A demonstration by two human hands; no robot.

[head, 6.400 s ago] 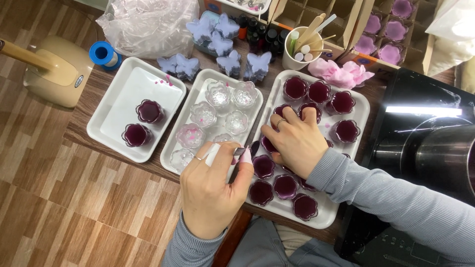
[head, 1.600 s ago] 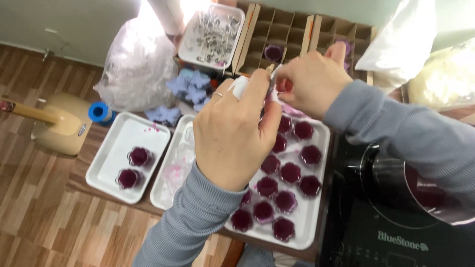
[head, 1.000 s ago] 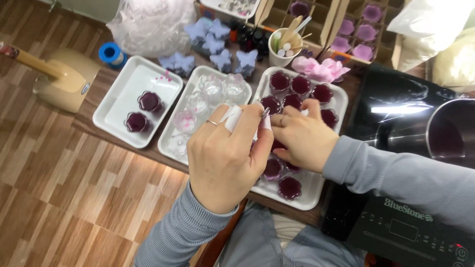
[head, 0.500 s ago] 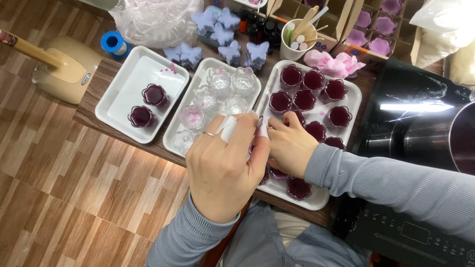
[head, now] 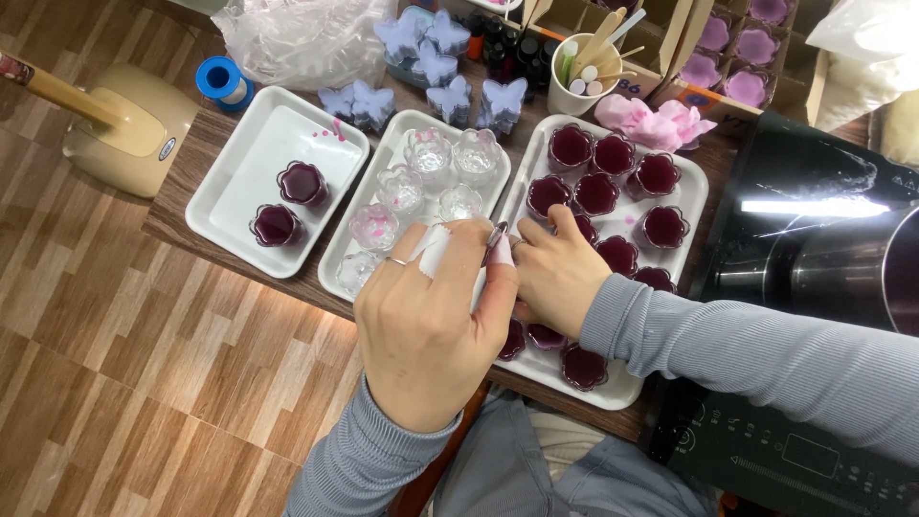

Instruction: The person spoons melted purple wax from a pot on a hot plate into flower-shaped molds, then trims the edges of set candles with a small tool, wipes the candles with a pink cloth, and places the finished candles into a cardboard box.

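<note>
While the left hand (head: 426, 325) hangs above the near edge of the counter (head: 182, 196), its grip is clamped on a small white wad (head: 436, 251), maybe tissue or a wrapper, pinched between thumb and forefinger. The wad is crumpled, so no clear long axis shows; what sticks out of the pinch points away from the person, toward the middle tray (head: 402, 153) of clear cups. Left of this grip, well apart, sits a white tray (head: 244, 153) holding two dark purple filled cups (head: 303, 182).

Just right of the left grip, nearly touching it, the right hand (head: 555, 273) rests low on the tray of filled cups (head: 697, 196). Its fingers (head: 536, 233) curl down among the purple cups, and I cannot tell whether they close on one, since the left hand hides the fingertips.

To handle this well, my judgement is that the pinch should stay firm but light, that the right hand should steady one cup without tipping its neighbours, which stand close together, and that the sleeves should stay clear of the liquid. Further right lies a black cooker (head: 814, 287) with a pot.
</note>
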